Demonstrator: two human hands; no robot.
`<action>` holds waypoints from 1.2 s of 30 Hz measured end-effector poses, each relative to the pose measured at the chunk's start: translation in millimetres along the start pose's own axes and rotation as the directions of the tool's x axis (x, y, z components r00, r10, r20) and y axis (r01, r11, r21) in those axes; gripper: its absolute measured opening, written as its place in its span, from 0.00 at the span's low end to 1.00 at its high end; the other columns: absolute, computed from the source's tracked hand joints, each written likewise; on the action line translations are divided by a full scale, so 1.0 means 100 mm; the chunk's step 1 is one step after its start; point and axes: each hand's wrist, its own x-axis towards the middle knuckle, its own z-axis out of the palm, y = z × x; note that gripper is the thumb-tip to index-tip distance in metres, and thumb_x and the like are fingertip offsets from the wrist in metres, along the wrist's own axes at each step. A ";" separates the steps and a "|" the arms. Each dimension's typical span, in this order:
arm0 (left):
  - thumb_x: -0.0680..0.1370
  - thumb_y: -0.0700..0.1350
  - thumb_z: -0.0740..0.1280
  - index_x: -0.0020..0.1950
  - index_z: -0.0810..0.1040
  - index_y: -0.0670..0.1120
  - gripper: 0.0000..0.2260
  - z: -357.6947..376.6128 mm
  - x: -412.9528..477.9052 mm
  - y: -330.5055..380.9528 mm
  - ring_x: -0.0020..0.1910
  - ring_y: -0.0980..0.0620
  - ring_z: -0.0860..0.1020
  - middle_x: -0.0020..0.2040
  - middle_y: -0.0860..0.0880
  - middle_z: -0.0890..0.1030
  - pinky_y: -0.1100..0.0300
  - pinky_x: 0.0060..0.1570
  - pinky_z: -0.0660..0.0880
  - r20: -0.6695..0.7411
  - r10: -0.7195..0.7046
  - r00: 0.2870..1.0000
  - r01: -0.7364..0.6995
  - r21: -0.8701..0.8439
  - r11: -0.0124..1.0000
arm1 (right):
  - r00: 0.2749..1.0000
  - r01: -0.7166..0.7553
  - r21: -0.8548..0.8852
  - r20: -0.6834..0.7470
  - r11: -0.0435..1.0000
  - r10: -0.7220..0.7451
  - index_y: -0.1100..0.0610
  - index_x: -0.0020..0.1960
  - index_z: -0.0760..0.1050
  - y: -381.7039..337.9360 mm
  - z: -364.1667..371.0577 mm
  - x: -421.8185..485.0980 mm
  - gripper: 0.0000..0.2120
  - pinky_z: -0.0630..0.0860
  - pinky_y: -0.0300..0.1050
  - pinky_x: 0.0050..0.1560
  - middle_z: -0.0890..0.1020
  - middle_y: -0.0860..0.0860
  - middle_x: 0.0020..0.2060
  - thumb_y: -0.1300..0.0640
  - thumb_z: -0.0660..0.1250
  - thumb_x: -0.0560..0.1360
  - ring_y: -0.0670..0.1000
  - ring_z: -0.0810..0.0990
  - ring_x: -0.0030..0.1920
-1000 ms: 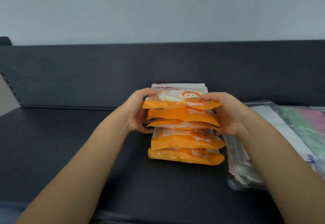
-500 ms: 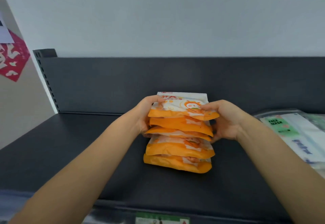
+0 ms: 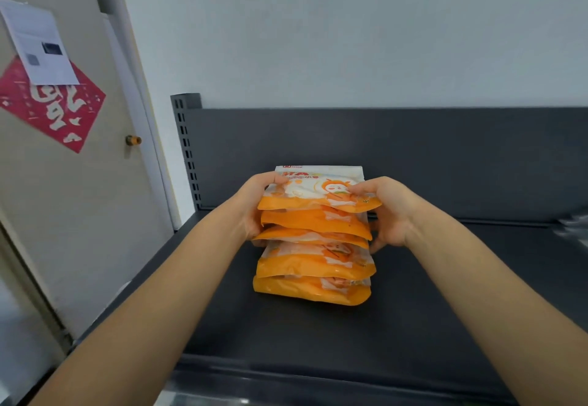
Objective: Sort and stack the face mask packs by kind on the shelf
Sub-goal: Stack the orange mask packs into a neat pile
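Observation:
A stack of several orange-and-white face mask packs stands on the dark shelf, a little left of its middle. My left hand grips the upper packs from the left side, thumb on the top pack. My right hand grips the same upper packs from the right, thumb on top and fingers curled under. The two bottom packs lie free on the shelf below my hands.
The shelf's dark back panel rises behind the stack, with a perforated upright at its left end. A blurred clear pack shows at the far right edge. A door with a red paper decoration is to the left.
The view has swung left, and the door has come into sight. The pile of green and white packs has slid almost out at the right. Both hands keep their grip on the orange stack.

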 end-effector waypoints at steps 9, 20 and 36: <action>0.76 0.50 0.65 0.53 0.78 0.46 0.10 -0.34 0.17 -0.04 0.42 0.45 0.81 0.38 0.44 0.85 0.53 0.41 0.79 0.046 0.031 0.998 -0.029 -0.043 0.999 | 1.000 0.007 -0.035 0.028 0.999 -0.006 0.54 0.66 0.71 0.01 0.24 0.17 0.24 0.65 0.73 0.63 0.77 0.57 0.61 0.53 0.68 0.71 0.61 0.75 0.60; 0.76 0.49 0.67 0.58 0.78 0.45 0.14 -0.47 0.31 -0.02 0.43 0.44 0.81 0.46 0.43 0.84 0.50 0.46 0.78 0.045 0.042 0.998 -0.040 -0.044 0.998 | 0.997 0.036 -0.050 0.077 0.998 -0.032 0.54 0.60 0.76 0.09 0.22 0.30 0.16 0.69 0.72 0.60 0.80 0.55 0.57 0.50 0.67 0.74 0.60 0.77 0.59; 0.70 0.65 0.67 0.64 0.75 0.39 0.34 -0.52 0.13 0.08 0.55 0.41 0.80 0.57 0.41 0.82 0.45 0.62 0.72 -0.061 0.094 0.994 -0.094 0.005 0.996 | 0.999 0.046 0.005 0.010 0.999 -0.046 0.51 0.68 0.72 0.12 0.19 0.33 0.31 0.67 0.66 0.65 0.76 0.56 0.64 0.33 0.57 0.74 0.61 0.74 0.64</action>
